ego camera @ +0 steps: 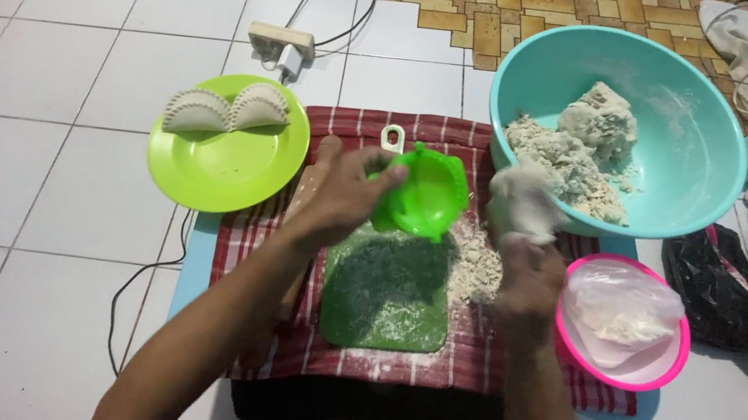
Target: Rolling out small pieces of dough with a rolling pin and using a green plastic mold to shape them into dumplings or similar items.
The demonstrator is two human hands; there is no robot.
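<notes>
My left hand grips a bright green plastic dumpling press, held tilted above a floured green cutting board. My right hand, coated in flour, is closed on a lump of pale dough just right of the press. A large turquoise bowl behind the hands holds a crumbly mass of dough. Two folded crimped dumplings lie on a lime green plate to the left.
A red checked cloth covers a low blue board on the white tiled floor. A pink bowl with a plastic bag sits at right. A power strip, cables, a black bag and plastic containers lie around.
</notes>
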